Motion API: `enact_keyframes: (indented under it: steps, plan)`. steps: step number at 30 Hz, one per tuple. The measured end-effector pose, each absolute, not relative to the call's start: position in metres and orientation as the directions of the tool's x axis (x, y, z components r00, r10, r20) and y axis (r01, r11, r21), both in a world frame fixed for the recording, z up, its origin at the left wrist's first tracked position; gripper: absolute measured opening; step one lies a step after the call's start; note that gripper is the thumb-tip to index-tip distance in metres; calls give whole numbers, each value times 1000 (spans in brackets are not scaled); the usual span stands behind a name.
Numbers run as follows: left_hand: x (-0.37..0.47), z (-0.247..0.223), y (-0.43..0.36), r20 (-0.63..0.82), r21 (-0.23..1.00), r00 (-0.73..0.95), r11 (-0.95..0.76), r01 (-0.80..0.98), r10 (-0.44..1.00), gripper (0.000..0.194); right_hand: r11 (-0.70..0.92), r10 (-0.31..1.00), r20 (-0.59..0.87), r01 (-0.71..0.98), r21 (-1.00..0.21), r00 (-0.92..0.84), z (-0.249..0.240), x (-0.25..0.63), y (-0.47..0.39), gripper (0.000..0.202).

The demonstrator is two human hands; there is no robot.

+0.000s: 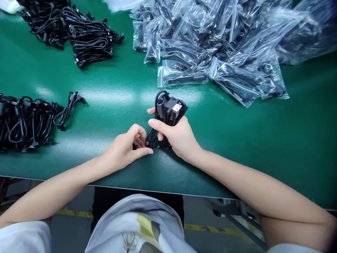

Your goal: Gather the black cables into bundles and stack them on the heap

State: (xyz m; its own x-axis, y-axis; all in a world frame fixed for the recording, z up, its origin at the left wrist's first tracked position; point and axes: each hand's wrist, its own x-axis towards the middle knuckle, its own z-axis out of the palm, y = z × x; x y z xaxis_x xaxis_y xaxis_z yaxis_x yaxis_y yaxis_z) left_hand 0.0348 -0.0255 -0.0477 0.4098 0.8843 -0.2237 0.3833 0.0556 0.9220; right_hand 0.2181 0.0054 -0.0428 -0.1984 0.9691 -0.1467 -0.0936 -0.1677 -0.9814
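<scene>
My right hand (181, 137) is wrapped round a bundle of black cables (168, 109), thumb across the front, above the green table near its front edge. A silver USB plug shows at the top of the bundle. My left hand (129, 146) is at the lower left of the bundle, its fingers curled and its thumb stretched toward the cable loops. Its fingertips are beside a loop; whether they pinch any cable is hidden.
Clear zip bags with black cables (200, 45) are heaped at the back centre and right. Bundled black cables (89, 38) lie at the back left, and another pile of cables (28, 123) lies at the left. The green table (237, 130) has its front edge near my body.
</scene>
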Motion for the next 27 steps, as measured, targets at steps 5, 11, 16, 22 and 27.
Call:
enact_keyframes:
  steps: [5, 11, 16, 22, 27]
  plan:
    - [30, -48, -19, -243, 967, 407, 253, 31, 881, 32, -172, 951, -118, -174, -970, -286, -42, 229, 20, 34]
    - [26, -50, -11, -278, 894, 475, 406, -191, 835, 32, -19, 985, 1, -116, -993, -173, -39, 230, 22, 31]
    - [27, -52, -11, -356, 849, 510, 499, -173, 783, 24, 96, 988, 87, 68, -993, -126, -36, 227, 12, 35]
    - [26, -50, -10, -401, 815, 514, 552, -179, 758, 26, 98, 988, 88, 75, -992, -126, -39, 227, 11, 33]
    - [27, -57, -9, -357, 856, 510, 492, -156, 782, 25, 173, 975, 164, 49, -984, -149, -40, 228, 6, 25]
